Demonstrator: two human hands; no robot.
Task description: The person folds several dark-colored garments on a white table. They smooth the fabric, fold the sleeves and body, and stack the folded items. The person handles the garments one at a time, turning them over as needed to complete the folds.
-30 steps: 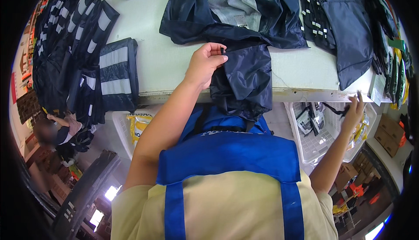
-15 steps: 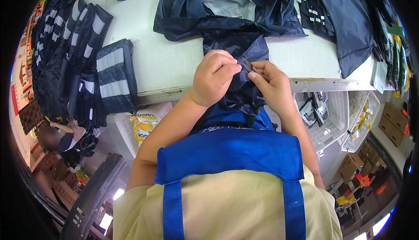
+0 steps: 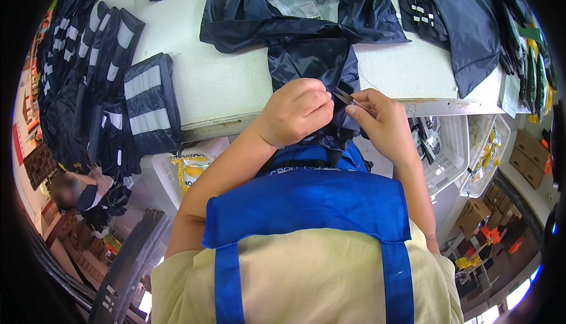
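Observation:
A dark navy jacket (image 3: 306, 59) lies spread on the white table (image 3: 218, 82), one part hanging over the front edge toward me. My left hand (image 3: 295, 112) pinches that hanging fabric at the table edge. My right hand (image 3: 383, 121) holds small metal snips (image 3: 348, 97), their tips against the fabric right beside my left fingers. The two hands nearly touch. The blades are partly hidden by my fingers.
Stacks of folded navy garments with grey reflective stripes (image 3: 141, 103) fill the table's left side. More dark garments (image 3: 466, 23) lie at the right. White plastic baskets (image 3: 454, 147) stand under the table edge at right, a yellow packet (image 3: 188, 168) at left. A person (image 3: 76, 191) crouches far left.
A second ago my right hand was off at the baskets to the right. It came back to the jacket with the snips and now works beside my left hand.

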